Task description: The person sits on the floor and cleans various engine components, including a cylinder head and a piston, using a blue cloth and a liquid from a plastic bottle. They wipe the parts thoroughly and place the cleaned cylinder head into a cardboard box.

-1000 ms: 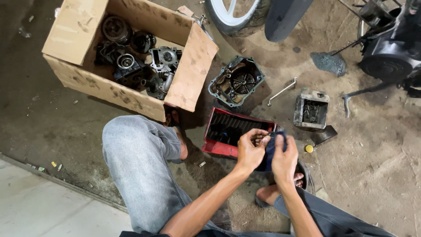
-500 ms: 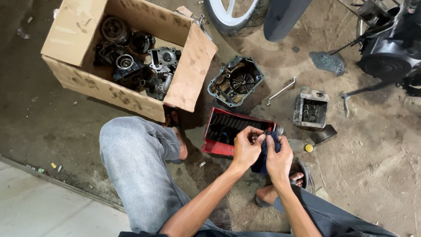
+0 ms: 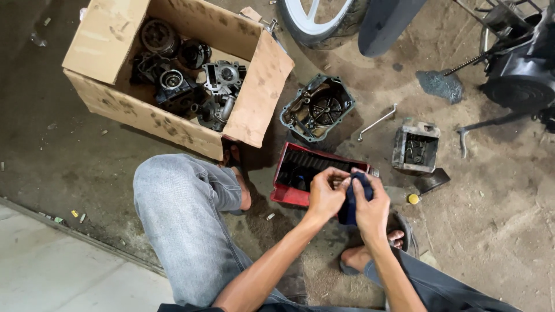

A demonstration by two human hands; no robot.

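My left hand [image 3: 325,195] pinches a small metal part [image 3: 341,182], mostly hidden between my fingers. My right hand [image 3: 371,207] presses a dark blue rag [image 3: 351,199] against that part. Both hands hover just over the near right corner of a red metal tray [image 3: 284,184] on the dirt floor. My left knee in grey jeans [image 3: 179,202] is bent beside the tray, and my foot in a sandal [image 3: 399,237] sits below my hands.
A cardboard box [image 3: 104,40] with several greasy engine parts stands at the upper left. An engine cover [image 3: 317,108], a bent wrench [image 3: 376,122] and a metal cylinder block [image 3: 415,147] lie beyond the tray. A wheel [image 3: 315,20] and a motorcycle frame [image 3: 520,69] are along the top.
My hands stay together at the tray's corner, with the rag shifting slightly over the small part. Little else has moved.
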